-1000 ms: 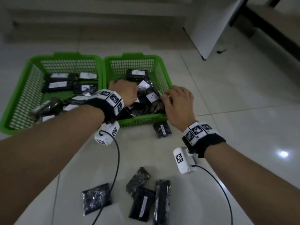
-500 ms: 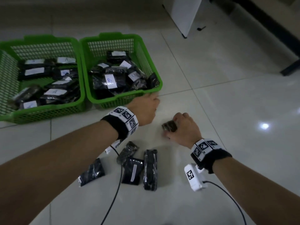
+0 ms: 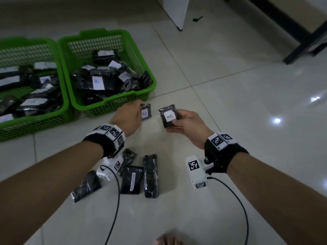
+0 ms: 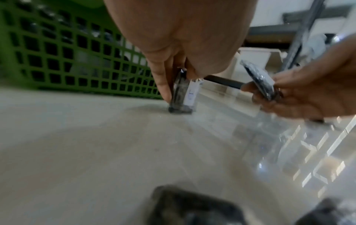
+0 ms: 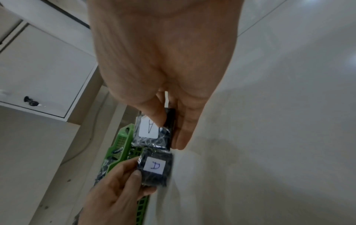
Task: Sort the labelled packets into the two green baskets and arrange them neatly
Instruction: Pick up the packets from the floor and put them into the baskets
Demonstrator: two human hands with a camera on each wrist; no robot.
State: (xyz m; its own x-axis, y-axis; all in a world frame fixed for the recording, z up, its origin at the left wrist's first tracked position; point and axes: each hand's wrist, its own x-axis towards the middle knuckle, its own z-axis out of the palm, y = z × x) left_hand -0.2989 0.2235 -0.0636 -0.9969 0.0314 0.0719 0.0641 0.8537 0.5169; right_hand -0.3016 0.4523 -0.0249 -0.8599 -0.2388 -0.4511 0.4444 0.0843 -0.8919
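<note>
Two green baskets stand side by side on the tiled floor, the left basket (image 3: 35,117) and the right basket (image 3: 113,101), both holding several black packets with white labels. My left hand (image 3: 139,112) pinches a black packet (image 3: 146,112) marked A just in front of the right basket; in the left wrist view this packet (image 4: 183,94) stands on edge on the floor. My right hand (image 3: 174,121) holds another black packet (image 3: 168,115) with its A label facing up, thumb on the label (image 5: 148,129). Several loose packets (image 3: 151,175) lie on the floor near my wrists.
A white cabinet (image 3: 175,11) stands at the back, with a small black object (image 3: 197,18) on the floor beside it. A dark furniture leg (image 3: 304,41) is at the far right. Wrist-camera cables (image 3: 116,200) trail over the floor. A bare foot (image 3: 168,239) shows at the bottom edge.
Both hands came out of the right basket and down to the floor in front of it. Each has taken hold of a packet, and the right one is now turned label up.
</note>
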